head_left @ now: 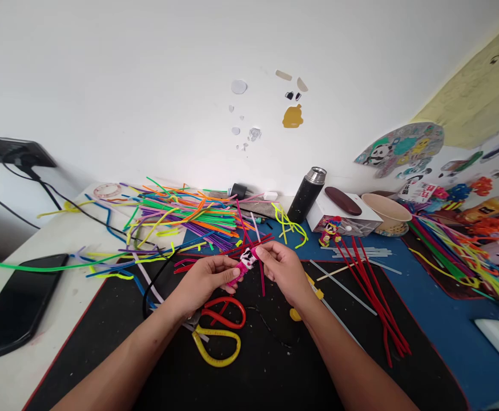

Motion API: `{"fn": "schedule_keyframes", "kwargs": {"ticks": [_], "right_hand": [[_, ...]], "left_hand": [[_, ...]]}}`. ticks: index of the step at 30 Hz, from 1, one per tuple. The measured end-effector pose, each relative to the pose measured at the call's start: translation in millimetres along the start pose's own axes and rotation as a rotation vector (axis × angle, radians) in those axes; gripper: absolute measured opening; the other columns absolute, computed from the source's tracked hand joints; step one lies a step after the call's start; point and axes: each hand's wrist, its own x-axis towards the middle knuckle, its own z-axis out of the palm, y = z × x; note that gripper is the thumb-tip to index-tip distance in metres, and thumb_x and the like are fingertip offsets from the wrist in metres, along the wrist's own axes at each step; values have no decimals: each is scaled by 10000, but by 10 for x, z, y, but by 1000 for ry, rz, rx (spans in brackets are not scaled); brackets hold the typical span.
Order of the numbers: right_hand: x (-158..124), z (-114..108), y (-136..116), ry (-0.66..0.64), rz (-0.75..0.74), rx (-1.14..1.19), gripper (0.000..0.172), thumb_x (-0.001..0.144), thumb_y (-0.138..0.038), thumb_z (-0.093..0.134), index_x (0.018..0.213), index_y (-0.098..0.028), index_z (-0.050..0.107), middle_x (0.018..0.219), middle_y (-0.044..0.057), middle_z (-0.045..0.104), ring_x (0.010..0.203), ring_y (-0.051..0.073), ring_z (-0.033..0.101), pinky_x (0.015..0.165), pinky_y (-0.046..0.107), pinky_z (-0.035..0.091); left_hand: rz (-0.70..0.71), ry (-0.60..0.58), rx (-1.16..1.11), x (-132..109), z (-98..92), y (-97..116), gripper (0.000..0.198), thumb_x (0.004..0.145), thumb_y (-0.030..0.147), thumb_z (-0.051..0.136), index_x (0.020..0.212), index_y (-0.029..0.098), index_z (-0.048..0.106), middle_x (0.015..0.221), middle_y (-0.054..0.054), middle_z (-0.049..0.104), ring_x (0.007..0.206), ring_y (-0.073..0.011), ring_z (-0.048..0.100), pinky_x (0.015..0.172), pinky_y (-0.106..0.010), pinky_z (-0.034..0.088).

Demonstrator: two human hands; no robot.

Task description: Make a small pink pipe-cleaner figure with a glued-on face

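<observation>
A small pink, white and black pipe-cleaner figure (248, 260) is held tilted between both hands over the black mat (266, 365). My left hand (210, 278) pinches its lower pink end, fingers closed. At its upper right end, my right hand (280, 267) grips it between thumb and forefinger. Scissors (219, 342) with one red and one yellow handle lie just below my left hand, their blades partly hidden by it. Dark red pipe cleaners (249, 234) lie behind the figure.
Many colored pipe cleaners (189, 214) pile up at the back. A black flask (306, 195), a white box (361, 224) and a similar small figure (330, 232) stand back right. Red stems (375, 302) lie right, a black phone (18, 302) left.
</observation>
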Motion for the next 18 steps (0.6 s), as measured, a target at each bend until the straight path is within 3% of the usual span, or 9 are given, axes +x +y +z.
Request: {"fn": "schedule_keyframes", "kwargs": {"ticks": [18], "right_hand": [[61, 59, 12, -5, 9, -12, 439, 821, -641, 762, 845, -214, 662, 522, -84, 440, 456, 104, 357, 440, 250, 265]], "left_hand": [[-10, 40, -7, 5, 1, -2, 433, 662, 502, 940, 862, 149, 789, 768, -46, 735, 678, -171, 660, 639, -276, 552]]}}
